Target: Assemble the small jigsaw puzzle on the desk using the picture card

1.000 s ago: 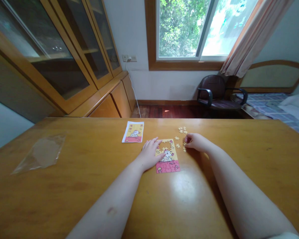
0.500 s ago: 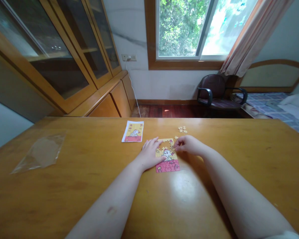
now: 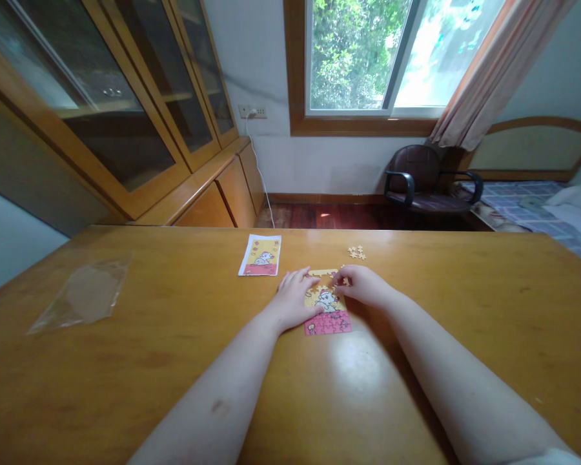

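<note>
A jigsaw puzzle (image 3: pixel 328 321) with a white cartoon animal on yellow and pink lies on the table, a gap showing in its upper part. My left hand (image 3: pixel 293 301) rests across its left edge, fingers spread, thumb on the lower picture. At the puzzle's upper right, my right hand (image 3: pixel 363 283) has its thumb and fingertips pinched over the gap on a small puzzle piece, mostly hidden by the fingers. Several loose puzzle pieces (image 3: pixel 356 252) lie in a small group beyond my right hand.
A reference picture card (image 3: pixel 260 255) with the same design lies behind my left hand. A clear plastic bag (image 3: pixel 84 294) is on the left of the wooden table (image 3: pixel 184 361). Past the far edge stand a chair (image 3: pixel 419 177), a bed and a glass-door cabinet (image 3: pixel 140 129).
My right hand has shifted slightly left, from the puzzle's right edge over its gap. My left hand stays in place on the puzzle.
</note>
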Motion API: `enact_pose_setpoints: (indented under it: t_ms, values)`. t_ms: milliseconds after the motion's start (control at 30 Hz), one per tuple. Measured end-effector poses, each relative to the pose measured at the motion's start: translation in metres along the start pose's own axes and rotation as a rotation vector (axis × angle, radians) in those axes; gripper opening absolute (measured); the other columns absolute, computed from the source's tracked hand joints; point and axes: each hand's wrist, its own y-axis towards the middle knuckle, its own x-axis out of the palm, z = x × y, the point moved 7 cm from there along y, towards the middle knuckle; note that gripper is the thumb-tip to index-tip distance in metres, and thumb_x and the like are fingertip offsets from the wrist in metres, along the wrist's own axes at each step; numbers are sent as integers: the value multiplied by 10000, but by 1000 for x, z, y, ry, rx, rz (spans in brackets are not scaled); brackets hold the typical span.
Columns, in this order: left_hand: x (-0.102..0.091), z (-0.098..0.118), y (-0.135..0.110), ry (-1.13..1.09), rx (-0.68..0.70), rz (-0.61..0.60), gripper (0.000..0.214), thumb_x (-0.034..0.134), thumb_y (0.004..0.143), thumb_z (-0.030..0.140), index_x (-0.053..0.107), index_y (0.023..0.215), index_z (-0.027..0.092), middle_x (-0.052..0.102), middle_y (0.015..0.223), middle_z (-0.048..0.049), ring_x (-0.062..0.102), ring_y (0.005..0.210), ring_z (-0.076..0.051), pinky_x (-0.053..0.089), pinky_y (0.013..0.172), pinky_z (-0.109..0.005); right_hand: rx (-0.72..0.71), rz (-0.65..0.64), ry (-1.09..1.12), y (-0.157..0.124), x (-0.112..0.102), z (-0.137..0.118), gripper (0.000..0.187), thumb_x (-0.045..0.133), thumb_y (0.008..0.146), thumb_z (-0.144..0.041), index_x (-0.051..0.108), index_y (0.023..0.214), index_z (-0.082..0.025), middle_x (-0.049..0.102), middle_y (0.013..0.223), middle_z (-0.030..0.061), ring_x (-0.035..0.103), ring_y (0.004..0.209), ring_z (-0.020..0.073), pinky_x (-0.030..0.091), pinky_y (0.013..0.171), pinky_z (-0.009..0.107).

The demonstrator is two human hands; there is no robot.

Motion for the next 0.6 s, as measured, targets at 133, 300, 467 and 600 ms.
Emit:
enact_pose_setpoints:
  t_ms: [133, 300, 467, 600]
  values:
    - [1, -1, 1, -2, 8, 5, 648, 686, 696, 496, 534, 1278, 256, 369, 1477, -95, 308, 1378, -292, 165, 1167, -509, -56, -68, -70, -3, -3, 0, 138, 683, 695, -256, 710, 817, -198, 642, 750, 7, 555, 673, 135, 399, 625, 235]
    - [1, -1, 0, -2, -1, 1, 646, 686, 698, 491, 535, 1278, 251, 372, 1475, -96, 311, 1376, -294, 168, 1168, -505, -26, -124, -113, -3, 1, 2, 147, 673, 712, -305, 696, 807, -196, 631, 693, -1, 534, 618, 129, 368, 569, 233]
    - [0, 1, 0, 12, 1, -13, 566, 683, 707, 484, 582, 1220, 268, 378, 1471, -91, 310, 1377, -292, 156, 1166, -518, -15, -82, -161, -1, 2, -1, 131, 661, 736, -309, 696, 811, -208, 641, 722, 4, 543, 634, 130, 357, 564, 226]
    - [1, 1, 0, 15, 10, -15, 521, 673, 717, 486, 604, 1188, 273, 392, 1462, -87, 309, 1376, -300, 150, 1164, -529, -9, -44, -175, -1, 2, -2, 117, 652, 754, -296, 699, 824, -215, 640, 749, 13, 555, 671, 138, 371, 594, 229]
